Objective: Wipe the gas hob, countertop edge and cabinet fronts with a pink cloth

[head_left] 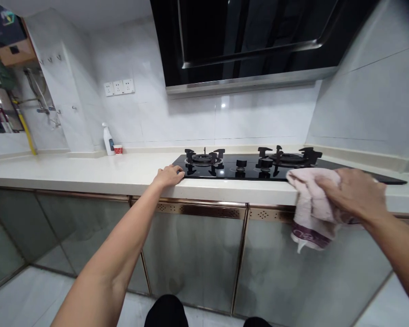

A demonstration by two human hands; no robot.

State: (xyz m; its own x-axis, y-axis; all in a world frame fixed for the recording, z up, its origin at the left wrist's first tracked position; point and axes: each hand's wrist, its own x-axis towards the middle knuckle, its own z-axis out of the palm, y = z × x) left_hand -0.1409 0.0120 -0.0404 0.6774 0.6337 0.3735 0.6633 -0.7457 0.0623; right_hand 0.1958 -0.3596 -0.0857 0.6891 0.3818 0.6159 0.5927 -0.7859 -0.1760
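At the right of the frame, the right hand (357,191) grips a pale pink towel (311,200) hanging before the worktop (71,170). It looks light, soft and floppy, probably best held bunched. Left of centre, the left hand (169,176) rests loosely, empty, at the gas hob (229,162).

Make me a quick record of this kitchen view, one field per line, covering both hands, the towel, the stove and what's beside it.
Left hand: left hand, resting on the white countertop at the cooktop's front left corner
Right hand: right hand, gripping the towel
Towel: pale pink cloth towel with purple band, bunched, hanging past the counter's front edge
Stove: black glass cooktop, two burners, two knobs
Left of stove: white plastic spray bottle, small red-and-white cup
Above: black range hood
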